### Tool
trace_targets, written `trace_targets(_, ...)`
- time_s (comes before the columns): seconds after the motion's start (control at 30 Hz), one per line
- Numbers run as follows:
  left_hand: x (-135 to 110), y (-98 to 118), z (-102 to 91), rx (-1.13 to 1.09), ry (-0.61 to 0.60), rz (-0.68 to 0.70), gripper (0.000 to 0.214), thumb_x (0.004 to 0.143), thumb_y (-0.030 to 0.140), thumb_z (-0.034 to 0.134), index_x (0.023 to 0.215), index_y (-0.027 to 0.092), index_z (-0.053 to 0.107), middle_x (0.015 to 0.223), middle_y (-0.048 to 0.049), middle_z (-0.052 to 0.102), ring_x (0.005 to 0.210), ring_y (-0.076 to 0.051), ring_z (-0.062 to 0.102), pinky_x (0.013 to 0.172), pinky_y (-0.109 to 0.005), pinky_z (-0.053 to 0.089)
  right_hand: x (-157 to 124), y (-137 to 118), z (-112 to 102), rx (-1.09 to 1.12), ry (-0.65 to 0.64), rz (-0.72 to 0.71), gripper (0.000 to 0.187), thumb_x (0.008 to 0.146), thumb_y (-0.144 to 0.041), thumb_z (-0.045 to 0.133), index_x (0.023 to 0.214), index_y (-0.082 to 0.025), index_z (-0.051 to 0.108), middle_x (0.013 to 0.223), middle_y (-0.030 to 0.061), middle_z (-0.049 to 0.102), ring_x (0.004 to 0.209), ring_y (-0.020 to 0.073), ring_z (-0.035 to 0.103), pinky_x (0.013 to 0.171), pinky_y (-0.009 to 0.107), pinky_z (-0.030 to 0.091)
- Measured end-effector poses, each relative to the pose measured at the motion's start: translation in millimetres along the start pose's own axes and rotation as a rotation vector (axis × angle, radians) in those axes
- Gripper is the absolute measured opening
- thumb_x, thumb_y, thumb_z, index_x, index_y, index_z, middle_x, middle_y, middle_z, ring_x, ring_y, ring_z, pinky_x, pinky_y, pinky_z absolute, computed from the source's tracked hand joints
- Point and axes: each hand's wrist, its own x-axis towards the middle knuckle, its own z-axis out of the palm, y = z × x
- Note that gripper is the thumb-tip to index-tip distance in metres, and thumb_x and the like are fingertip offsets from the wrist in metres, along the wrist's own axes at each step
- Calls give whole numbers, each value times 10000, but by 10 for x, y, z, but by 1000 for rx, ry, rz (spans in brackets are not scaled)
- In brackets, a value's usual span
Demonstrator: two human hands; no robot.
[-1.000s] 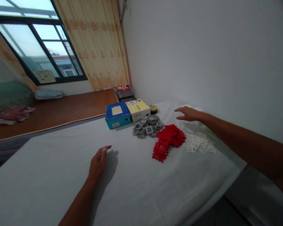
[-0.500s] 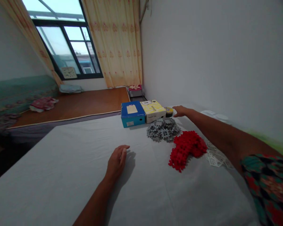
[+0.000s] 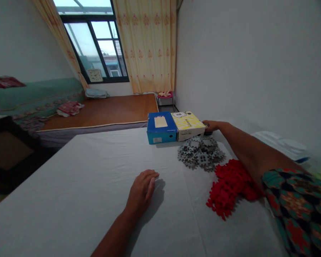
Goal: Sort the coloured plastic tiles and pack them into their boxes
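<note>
My right hand [image 3: 212, 126] reaches to the far side of the table, its fingers closed around a small dark round container [image 3: 208, 132] beside the boxes. The hand covers most of that container. My left hand [image 3: 142, 188] is above the white cloth near the middle, fingers loosely stretched and nothing in it. Between the two lies a pile of grey interlocking plastic pieces [image 3: 202, 152], with window-like panels among them. Closer to me, a heap of red interlocking pieces [image 3: 232, 185] lies partly behind my right forearm.
A blue box [image 3: 162, 127] and a yellow-and-white box [image 3: 188, 125] stand side by side at the table's far edge. White flat items [image 3: 282, 144] lie along the wall, right of my arm. Beyond the table is a low brown bed platform [image 3: 117, 109].
My right hand has moved from beside the round container onto it, covering its yellow top. The view has turned left, so things appear farther right. My left hand stays empty.
</note>
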Motion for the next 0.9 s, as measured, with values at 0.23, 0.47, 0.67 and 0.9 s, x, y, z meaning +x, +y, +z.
trace_targets(0.23, -3, 15, 7, 16, -9, 22, 340, 986, 297, 385, 1111, 209, 688, 1126, -75, 705, 1118, -205, 617, 995, -405, 491, -310, -7, -144, 5, -89, 285, 943, 643, -535, 724, 1408, -86, 405, 1187, 213, 658, 1022, 293, 672, 827, 357, 536)
trace_targets(0.47, 53, 117, -18, -20, -25, 56, 328, 980, 316, 401, 1145, 226, 670, 1143, -79, 689, 1127, -214, 606, 1014, -423, 472, -1246, -287, -827, 209, 93, 178, 977, 653, -585, 730, 1435, -112, 385, 1309, 199, 578, 1130, 312, 604, 948, 375, 490)
trace_targets(0.67, 51, 534, -14, -244, -236, 189, 646, 834, 481, 658, 1402, 235, 473, 1413, -128, 518, 1320, -273, 463, 1118, -467, 380, -2789, -1753, -475, 465, 84, -382, 951, 623, -504, 794, 1447, -237, 400, 1416, 127, 486, 1258, 321, 497, 1068, 477, 396)
trace_targets(0.9, -56, 811, 59, -533, -513, 115, 1102, 603, 499, 847, 1506, 217, 281, 1462, -172, 441, 1317, -313, 471, 1112, -479, 394, -3582, -2512, 231, 718, 127, -298, 1002, 586, -459, 837, 1448, -237, 376, 1384, 151, 481, 1268, 336, 468, 1073, 508, 372)
